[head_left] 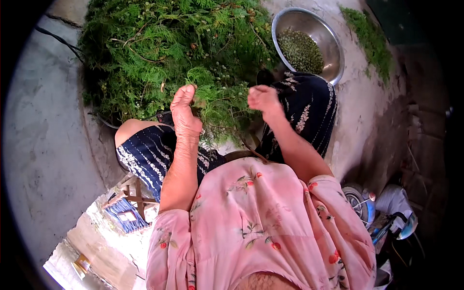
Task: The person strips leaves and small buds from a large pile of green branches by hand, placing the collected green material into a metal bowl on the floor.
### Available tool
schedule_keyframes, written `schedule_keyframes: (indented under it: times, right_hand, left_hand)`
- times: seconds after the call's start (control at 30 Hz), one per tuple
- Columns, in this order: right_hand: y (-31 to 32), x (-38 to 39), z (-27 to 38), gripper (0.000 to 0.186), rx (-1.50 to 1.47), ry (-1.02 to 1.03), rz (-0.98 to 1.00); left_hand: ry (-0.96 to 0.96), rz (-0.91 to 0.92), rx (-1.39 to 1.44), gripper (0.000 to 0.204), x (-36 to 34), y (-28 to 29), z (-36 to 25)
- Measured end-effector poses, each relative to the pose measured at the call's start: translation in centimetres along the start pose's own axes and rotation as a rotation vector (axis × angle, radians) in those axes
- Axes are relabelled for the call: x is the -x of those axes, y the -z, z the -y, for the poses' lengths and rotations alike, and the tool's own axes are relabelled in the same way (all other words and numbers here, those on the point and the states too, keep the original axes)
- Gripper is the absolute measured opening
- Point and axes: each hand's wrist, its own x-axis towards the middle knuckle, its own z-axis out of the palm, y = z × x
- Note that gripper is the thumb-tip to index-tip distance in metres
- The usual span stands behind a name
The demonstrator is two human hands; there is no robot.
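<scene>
My left hand (185,112) is closed, its fingertips pressed on the feathery green tip of an evergreen branch (215,96). That branch lies between my knees, its brown stem running down toward my lap. To the right, beside my dark patterned knee, my right hand (264,100) is raised with its fingers curled together. It is slightly blurred, and what it holds, if anything, does not show. Past both hands spreads a large heap of evergreen branches (159,43) with small round green cones among the leaves.
A steel bowl (333,58) partly filled with small green cones (300,50) stands at the far right, by my right knee. More cut greenery (369,43) lies on the concrete beyond it. Behind me are a blue slatted object (126,215) at left and a wheeled vehicle (357,203) at right.
</scene>
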Motion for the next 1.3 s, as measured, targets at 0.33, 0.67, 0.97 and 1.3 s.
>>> schedule_keyframes:
  times: [0.33, 0.67, 0.97, 1.3]
  right_hand:
    - [-2.7, 0.9, -7.2, 0.025, 0.11, -0.449, 0.14]
    - [-3.7, 2.4, -4.5, 0.025, 0.232, 0.152, 0.139]
    - [-4.1, 3.5, -2.1, 0.015, 0.438, 0.626, -0.045]
    - [-5.3, 6.2, -1.1, 0.015, 0.596, 0.773, -0.062]
  left_hand:
    - [0.029, -0.018, 0.081, 0.013, 0.8, -0.5, -1.1]
    - [-0.23, -0.274, -0.419, 0.011, 0.0, 1.6, -1.9]
    - [-0.403, -0.315, -0.83, 0.017, -1.1, 2.3, -5.1]
    - [-1.068, 0.115, -1.091, 0.018, 1.7, -6.1, -6.3]
